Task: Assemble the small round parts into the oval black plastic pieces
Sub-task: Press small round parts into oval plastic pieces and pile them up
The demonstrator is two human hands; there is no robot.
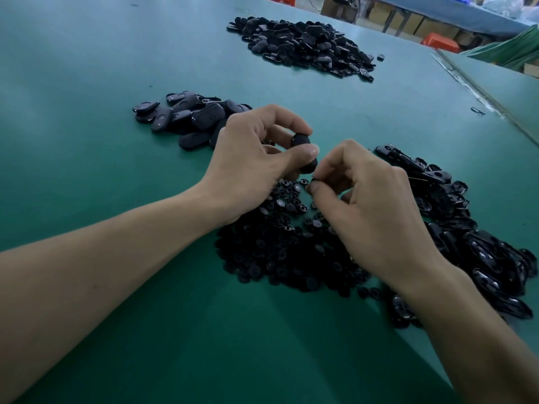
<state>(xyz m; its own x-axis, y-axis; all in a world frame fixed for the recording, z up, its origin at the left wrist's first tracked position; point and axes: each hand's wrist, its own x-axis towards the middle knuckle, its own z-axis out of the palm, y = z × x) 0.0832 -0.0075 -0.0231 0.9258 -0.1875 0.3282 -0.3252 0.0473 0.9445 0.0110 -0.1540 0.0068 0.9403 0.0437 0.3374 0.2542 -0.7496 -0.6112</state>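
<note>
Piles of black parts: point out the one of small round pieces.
The near pile, under the left hand and right hand; the far pile, left pile and right pile hold larger oval pieces.

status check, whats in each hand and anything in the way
Left hand grips oval black piece. Right hand pinches small round part, close beside the piece's lower end. Nothing between them; pile of round parts lies below.

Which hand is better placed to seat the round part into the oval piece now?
Right. The right hand pinches a small round part just below the oval piece, which the left hand grips above the table.
</note>
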